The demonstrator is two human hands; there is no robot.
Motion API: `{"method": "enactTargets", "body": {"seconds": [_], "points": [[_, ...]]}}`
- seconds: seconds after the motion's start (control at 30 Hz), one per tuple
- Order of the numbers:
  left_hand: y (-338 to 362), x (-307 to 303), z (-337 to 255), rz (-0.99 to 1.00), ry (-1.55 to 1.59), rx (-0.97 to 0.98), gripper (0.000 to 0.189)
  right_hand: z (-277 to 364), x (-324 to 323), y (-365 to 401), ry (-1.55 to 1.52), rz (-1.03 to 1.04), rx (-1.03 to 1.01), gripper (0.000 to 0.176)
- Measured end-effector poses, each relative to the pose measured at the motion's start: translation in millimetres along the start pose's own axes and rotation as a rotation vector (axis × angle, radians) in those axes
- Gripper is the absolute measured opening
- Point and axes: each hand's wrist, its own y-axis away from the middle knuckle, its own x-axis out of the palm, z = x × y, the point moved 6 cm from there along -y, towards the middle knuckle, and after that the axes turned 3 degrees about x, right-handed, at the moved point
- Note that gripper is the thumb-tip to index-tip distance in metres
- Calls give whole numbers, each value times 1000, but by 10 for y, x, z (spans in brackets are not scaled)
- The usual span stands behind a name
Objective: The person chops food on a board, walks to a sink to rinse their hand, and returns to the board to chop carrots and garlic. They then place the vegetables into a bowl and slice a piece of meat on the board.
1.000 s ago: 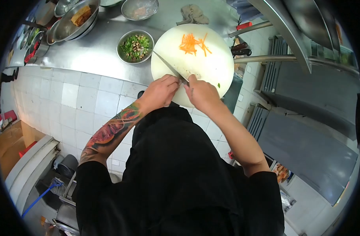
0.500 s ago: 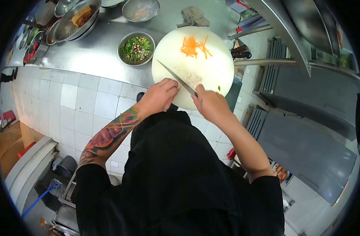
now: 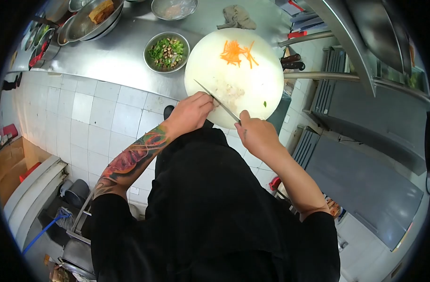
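My right hand (image 3: 258,135) is closed round the handle of a knife (image 3: 218,102), whose blade points up and left over the round white cutting board (image 3: 266,77). At the board's lower left edge, my left hand (image 3: 192,112) has its fingers curled beside the blade, on something small and pale that they mostly hide. Pale chopped bits (image 3: 231,95) lie on the board right of the blade. Orange strips (image 3: 232,52) form a pile near the board's top, and a small green leaf (image 3: 265,104) lies at its right.
Left of the board stands a metal bowl of chopped greens (image 3: 166,52). A grey cloth (image 3: 237,18) lies behind the board, with another bowl (image 3: 174,8) to its left. A large bowl (image 3: 90,26) holds a browned piece. Dark-handled knives (image 3: 292,62) sit right of the board.
The knife has drawn back slightly down and right with my right hand. My left hand stays at the board's edge. The view has shifted a little.
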Motion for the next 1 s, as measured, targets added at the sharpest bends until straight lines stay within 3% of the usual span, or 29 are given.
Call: {"method": "enactTargets", "body": {"seconds": [0.07, 0.13, 0.23, 0.47, 0.57, 0.77, 0.83, 0.93, 1.0], "points": [[-12, 37, 17, 13, -9, 12, 21, -1, 128, -61, -5, 9, 28, 25], [-25, 14, 2, -34, -31, 21, 21, 133, 92, -275, -61, -138, -75, 25], [-43, -33, -13, -30, -26, 21, 22, 76, 10, -335, -98, -160, -134, 25], [65, 23, 1, -25, -1, 41, 23, 87, 170, -117, -34, -23, 3, 27], [23, -17, -30, -48, -49, 86, 24, 118, 76, -388, -66, -126, -54, 30], [-186, 94, 129, 24, -154, -74, 21, -334, 36, -213, -128, -75, 48, 30], [-247, 66, 190, -102, 129, -195, 18, -393, 33, -123, -139, -59, 128, 30], [-219, -42, 67, -136, -5, -82, 17, -482, 151, -125, -188, -132, 134, 28], [-146, -168, 39, -153, 9, -144, 18, -435, 121, -89, -217, -139, 107, 27]]}}
